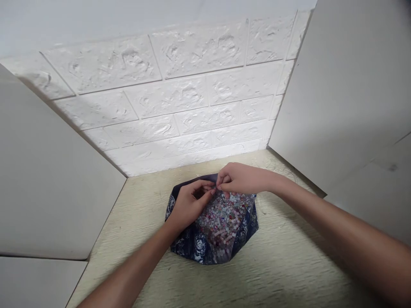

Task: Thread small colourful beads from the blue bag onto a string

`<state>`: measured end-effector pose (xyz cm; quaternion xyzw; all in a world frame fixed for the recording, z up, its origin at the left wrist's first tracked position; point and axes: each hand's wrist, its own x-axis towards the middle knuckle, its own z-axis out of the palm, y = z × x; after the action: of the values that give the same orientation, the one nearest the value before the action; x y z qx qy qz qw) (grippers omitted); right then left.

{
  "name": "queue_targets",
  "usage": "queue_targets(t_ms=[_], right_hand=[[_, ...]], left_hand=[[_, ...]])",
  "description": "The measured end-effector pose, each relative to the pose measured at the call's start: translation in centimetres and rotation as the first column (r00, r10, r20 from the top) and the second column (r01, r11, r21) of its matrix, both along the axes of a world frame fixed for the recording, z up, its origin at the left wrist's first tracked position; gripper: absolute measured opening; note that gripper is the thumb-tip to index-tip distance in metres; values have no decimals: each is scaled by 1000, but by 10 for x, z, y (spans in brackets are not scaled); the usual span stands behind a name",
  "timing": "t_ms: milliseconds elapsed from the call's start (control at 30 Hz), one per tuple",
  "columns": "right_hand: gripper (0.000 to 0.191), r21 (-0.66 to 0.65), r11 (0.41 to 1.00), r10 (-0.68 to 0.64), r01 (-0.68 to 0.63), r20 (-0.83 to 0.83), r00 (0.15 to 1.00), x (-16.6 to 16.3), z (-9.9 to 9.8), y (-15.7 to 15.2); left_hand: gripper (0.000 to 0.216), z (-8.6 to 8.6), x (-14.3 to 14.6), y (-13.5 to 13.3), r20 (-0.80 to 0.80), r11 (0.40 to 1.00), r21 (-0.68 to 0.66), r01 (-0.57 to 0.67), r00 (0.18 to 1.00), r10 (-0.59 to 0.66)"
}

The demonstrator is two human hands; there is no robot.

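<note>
A dark blue patterned cloth (199,248) lies on the pale table (282,265) and carries a heap of small pink, white and red beads (221,222). My left hand (188,203) hovers over the cloth's left side with its fingers curled and the tips pinched together. My right hand (242,179) reaches in from the right, fingers closed in a pinch just above the far edge of the beads. The fingertips of both hands nearly meet. Whatever they pinch is too small to make out.
A white brick-pattern wall (180,102) stands behind the table. Plain grey panels close in the left side (48,184) and the right side (346,94). Thin thread-like strands (282,171) lie on the table near the right wrist.
</note>
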<state>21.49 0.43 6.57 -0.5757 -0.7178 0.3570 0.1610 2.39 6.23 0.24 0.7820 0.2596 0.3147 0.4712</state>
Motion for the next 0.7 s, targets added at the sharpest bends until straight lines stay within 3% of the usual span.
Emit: queue_targets(t_ms=[167,400,600,700], right_hand=[[18,-12,1000,0,0,-42,999,1,1,-2],[26,-124,992,-22,1,-173,985,5,8,-5],[20,-45,999,-3,-2,-101,995,7,12,-6],[21,24,998,65,-64,-65,996,3,19,-9]], left_hand=[[14,5,-1,-2,-55,996,86,-19,998,24],[15,2,1,0,-43,998,51,-36,998,38],[15,5,1,-4,-4,999,16,-33,999,33],[13,9,0,-8,46,1000,22,-19,999,18]])
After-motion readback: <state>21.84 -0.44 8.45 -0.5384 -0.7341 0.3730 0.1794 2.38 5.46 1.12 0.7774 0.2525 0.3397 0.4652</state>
